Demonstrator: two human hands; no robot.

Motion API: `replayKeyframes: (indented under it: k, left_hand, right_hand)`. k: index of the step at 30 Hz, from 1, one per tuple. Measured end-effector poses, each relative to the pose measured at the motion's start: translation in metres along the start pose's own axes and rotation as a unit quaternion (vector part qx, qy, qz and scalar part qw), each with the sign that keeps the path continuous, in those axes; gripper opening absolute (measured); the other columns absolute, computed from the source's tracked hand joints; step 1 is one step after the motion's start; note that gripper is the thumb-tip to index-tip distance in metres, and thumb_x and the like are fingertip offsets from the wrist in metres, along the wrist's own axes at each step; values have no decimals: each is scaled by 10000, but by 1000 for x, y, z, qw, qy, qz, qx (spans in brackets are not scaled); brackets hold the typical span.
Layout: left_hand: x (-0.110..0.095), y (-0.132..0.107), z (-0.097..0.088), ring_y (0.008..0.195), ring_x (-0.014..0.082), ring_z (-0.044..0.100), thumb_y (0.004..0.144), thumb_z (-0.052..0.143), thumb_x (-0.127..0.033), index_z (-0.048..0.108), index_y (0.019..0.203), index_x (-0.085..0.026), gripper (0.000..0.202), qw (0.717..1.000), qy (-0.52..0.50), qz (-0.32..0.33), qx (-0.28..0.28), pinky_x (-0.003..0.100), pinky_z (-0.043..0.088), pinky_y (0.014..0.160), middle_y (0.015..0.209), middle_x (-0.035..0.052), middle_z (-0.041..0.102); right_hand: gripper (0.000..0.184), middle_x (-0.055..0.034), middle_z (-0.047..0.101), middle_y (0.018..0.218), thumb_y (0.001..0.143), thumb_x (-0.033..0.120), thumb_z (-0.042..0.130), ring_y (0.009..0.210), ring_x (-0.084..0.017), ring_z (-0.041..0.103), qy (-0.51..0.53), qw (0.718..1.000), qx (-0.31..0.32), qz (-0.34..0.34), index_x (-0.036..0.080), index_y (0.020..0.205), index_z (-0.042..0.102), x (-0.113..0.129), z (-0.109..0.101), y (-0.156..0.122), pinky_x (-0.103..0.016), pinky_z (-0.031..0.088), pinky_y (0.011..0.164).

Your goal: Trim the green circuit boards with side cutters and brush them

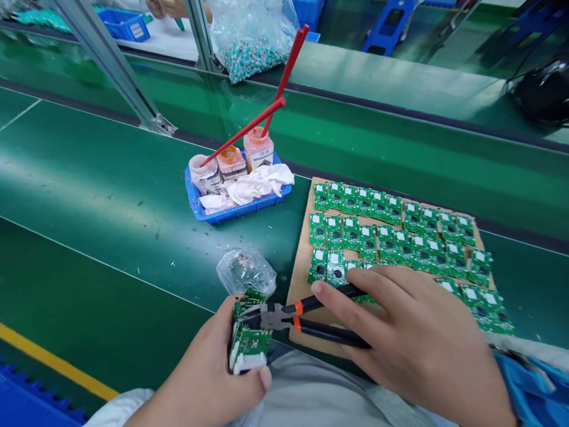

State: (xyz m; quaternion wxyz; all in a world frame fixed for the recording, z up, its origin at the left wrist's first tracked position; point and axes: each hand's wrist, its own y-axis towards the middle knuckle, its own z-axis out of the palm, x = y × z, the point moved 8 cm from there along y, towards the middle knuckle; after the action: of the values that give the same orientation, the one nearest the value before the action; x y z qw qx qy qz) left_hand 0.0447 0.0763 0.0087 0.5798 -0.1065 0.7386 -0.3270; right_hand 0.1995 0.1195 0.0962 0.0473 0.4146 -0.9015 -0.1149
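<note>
Circuit boards (251, 341) sit stacked in our left hand (208, 362), its fingers curled around them, while our right hand (413, 338) grips black-and-orange pliers (324, 323) with their nose meeting the stack. Our hands work close together, just over the near edge of the green bench (89, 178). Just beside the stack lies a clear plastic bag (245, 271) with something dark inside. Under the right hand, a cardboard sheet (302, 296) carries rows of more green boards (400, 237). Toward the bench's middle, a blue tray (231, 214) holds three small bottles (258, 148) with orange-stained tops, two red sticks (284, 71) poking out among them, and crumpled white cloths (253, 187). Beyond the far edge, a big bag of teal-and-white parts (253, 59) stands near a blue bin (124, 25) and a co-worker's hand (157, 7).
</note>
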Motion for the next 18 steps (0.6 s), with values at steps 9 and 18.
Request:
replayKeyframes:
  k: [9, 18]
  left_hand:
    - [2, 2, -2, 829, 244, 575, 638, 566, -304, 476, 982, -225, 364, 1000, 8, -4, -4, 359, 454, 772, 904, 36, 626]
    - [10, 4, 2, 892, 248, 534, 663, 592, -299, 495, 1001, -206, 364, 998, -29, -45, 19, 345, 411, 805, 909, 31, 603]
  right_hand:
    - [369, -42, 605, 806, 771, 243, 601, 647, -209, 485, 9, 1000, 12, -11, 237, 1131, 523, -2, 2, 1, -336, 324, 595]
    - [432, -5, 607, 750, 730, 436, 713, 603, -157, 529, 104, 993, 29, 40, 236, 1101, 617, -11, 14, 2, -296, 251, 505]
